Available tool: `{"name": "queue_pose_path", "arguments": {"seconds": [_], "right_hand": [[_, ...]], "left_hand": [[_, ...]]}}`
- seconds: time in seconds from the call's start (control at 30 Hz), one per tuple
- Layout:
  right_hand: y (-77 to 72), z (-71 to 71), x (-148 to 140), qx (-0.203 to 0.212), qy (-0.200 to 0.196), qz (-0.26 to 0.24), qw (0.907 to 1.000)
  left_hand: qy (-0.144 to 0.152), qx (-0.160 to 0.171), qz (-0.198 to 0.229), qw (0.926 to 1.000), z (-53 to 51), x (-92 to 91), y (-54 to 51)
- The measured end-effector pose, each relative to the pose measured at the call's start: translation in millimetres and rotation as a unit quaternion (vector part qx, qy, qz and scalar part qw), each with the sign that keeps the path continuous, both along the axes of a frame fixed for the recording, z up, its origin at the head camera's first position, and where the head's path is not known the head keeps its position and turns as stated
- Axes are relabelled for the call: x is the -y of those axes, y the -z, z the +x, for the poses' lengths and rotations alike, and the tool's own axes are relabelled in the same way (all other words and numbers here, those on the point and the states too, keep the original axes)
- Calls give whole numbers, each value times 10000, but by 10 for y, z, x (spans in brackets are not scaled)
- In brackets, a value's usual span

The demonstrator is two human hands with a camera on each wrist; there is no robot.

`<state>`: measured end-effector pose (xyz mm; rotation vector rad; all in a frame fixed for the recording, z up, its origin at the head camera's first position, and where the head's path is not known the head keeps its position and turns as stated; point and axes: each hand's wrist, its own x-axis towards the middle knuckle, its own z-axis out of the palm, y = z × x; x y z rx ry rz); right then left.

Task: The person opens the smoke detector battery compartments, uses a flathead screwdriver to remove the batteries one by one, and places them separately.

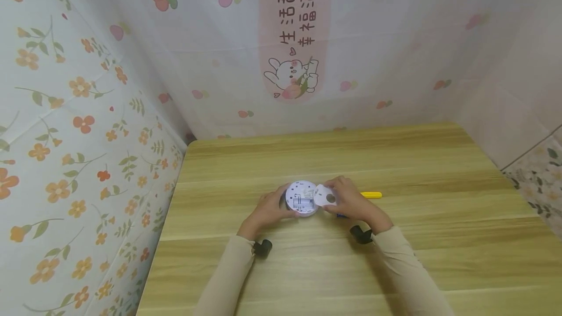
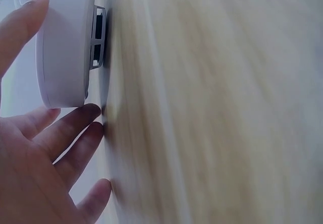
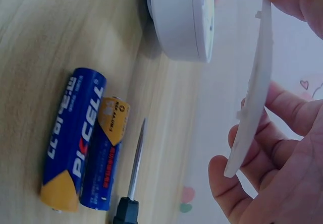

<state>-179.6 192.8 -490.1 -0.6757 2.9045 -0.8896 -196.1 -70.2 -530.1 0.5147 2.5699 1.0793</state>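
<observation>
A round white smoke detector [image 1: 293, 193] sits on the table with its open battery compartment facing up. My left hand [image 1: 268, 208] holds it by the left side. In the left wrist view the thumb lies over the rim of the detector [image 2: 65, 47], and the fingertips are at its lower edge, near a dark vented part. My right hand [image 1: 350, 201] grips a thin white battery cover [image 3: 256, 90] by its edges, tilted and apart from the detector in the right wrist view. In the head view this cover [image 1: 323, 196] overlaps the detector's right side.
Two blue and yellow batteries, one larger-looking battery [image 3: 70, 138] and one beside it [image 3: 103, 158], lie near the right hand. Beside them is a screwdriver [image 3: 136, 168], its yellow handle [image 1: 371, 195] showing past the hand. A patterned curtain [image 1: 197, 62] hangs behind the wooden table [image 1: 246, 160].
</observation>
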Motion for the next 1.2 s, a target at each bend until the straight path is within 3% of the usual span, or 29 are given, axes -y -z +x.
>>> {"name": "queue_pose_path", "arguments": {"seconds": [0.4, 0.6, 0.87, 1.2], "right_hand": [[43, 34, 13, 297, 104, 41, 9995], [53, 33, 18, 151, 45, 57, 9999], [60, 29, 27, 96, 12, 18, 10000], [47, 8, 72, 32, -38, 33, 10000]], "left_hand": [[-233, 188, 303, 9991, 36, 15, -22], [-110, 87, 99, 9999, 40, 23, -36], [-250, 215, 329, 9989, 43, 21, -42], [-122, 91, -51, 9999, 16, 11, -13]]}}
